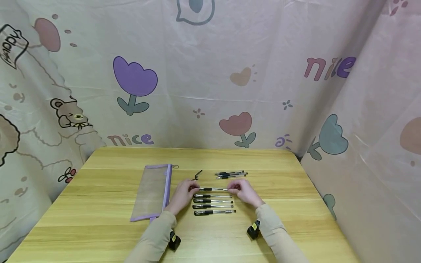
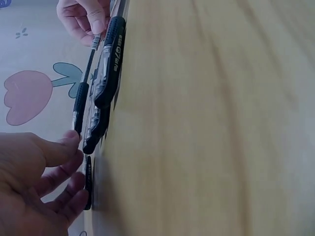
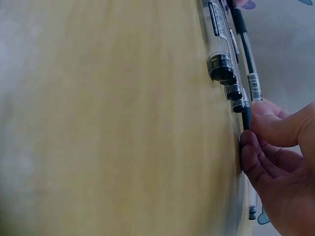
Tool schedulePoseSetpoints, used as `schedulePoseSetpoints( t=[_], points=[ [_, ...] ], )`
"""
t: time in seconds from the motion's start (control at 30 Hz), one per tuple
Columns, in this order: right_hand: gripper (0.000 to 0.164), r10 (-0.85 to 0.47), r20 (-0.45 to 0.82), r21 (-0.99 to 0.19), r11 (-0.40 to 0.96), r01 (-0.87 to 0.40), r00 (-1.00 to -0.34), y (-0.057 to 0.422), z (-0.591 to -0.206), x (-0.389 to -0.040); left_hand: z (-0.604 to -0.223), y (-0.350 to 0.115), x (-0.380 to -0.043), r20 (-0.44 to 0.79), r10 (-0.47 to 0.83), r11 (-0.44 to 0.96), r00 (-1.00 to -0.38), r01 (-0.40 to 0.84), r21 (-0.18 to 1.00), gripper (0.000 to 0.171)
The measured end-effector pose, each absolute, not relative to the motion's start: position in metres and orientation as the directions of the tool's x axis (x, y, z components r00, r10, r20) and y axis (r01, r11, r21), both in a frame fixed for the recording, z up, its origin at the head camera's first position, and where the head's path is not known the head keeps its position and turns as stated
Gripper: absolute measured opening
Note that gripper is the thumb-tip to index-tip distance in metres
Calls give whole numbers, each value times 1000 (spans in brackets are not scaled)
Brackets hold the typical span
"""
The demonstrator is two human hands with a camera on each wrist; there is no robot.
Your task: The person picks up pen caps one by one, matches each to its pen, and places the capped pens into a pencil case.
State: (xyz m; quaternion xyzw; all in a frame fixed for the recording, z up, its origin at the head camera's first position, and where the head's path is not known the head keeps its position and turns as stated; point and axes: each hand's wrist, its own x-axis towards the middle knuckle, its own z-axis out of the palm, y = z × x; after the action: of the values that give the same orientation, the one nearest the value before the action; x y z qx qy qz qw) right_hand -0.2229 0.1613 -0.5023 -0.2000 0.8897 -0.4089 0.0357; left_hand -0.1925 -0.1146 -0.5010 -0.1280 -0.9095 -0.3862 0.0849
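Both hands hold one clear-barrelled gel pen (image 1: 214,189) level above a row of similar pens. My left hand (image 1: 184,195) pinches its left end, beyond the black grip, between thumb and fingers. At the other end, near the barcode label, the right hand (image 1: 245,191) pinches the barrel. Several capped black gel pens (image 1: 213,201) lie parallel below it, caps to the left. In the left wrist view a slim black piece (image 2: 88,182) shows behind the left fingers. Just past the left hand lie small slim black pieces (image 1: 197,175).
A mesh zip pouch (image 1: 151,191) with purple edging lies left of the left hand. Several more pens (image 1: 231,174) lie together beyond the right hand. The wooden table (image 1: 82,219) meets a printed curtain (image 1: 184,109) at its back and sides.
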Motion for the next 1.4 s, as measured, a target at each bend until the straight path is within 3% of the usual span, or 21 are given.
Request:
schedulePoseSetpoints(
  t=[0.4,1.13,1.4],
  points=[
    [15,-412,49,-722,615,-317,-910,159,-498,-224,-502,-118,-192,246,160,684,-956,287,670,9],
    [15,-433,90,-717,597,-360,-897,160,-501,-224,-502,-118,-190,223,146,667,-964,263,698,13],
    [21,-244,107,-822,524,-223,-964,167,-501,-232,-498,-121,-192,202,104,587,-974,224,778,22]
  ],
)
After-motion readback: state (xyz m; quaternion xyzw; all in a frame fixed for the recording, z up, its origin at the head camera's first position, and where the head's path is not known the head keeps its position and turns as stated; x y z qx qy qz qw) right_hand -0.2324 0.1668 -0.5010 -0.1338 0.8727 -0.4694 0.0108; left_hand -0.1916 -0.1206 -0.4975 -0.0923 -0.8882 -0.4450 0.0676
